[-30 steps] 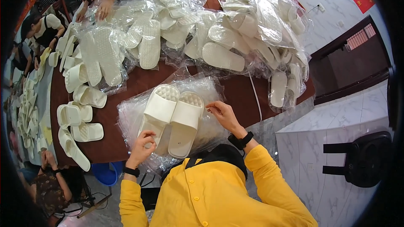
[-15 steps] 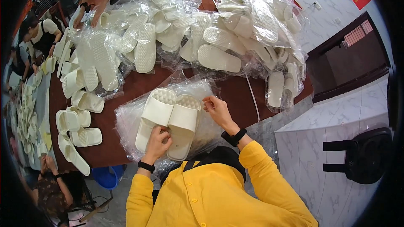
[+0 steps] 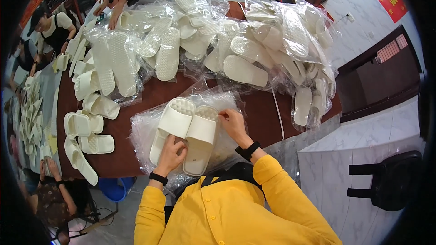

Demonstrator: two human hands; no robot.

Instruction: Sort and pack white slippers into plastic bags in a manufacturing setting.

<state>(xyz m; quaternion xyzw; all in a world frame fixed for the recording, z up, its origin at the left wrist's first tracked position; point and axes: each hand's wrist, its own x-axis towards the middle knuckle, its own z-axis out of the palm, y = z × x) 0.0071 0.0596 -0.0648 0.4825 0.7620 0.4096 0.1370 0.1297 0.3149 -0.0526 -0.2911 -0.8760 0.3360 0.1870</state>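
Two cream slippers lie side by side, toes away from me, on a stack of clear plastic bags. My left hand has its fingers tucked under the strap of the left slipper, gripping it. Its thumb side rests close to the right slipper. My right hand is at the toe end of the right slipper, fingertips pinched together against its outer edge. Whatever those fingertips hold, if anything, is too small to make out.
Bagged slippers are heaped along the far side of the brown table. Loose slippers lie at the left. Beyond the heap, a co-worker's hands reach in. A blue bucket stands below the table; a black chair is at right.
My right hand has come in to the edge of the right slipper, its fingertips drawn together. The left hand keeps its place in the left slipper. The whole view has shifted slightly.
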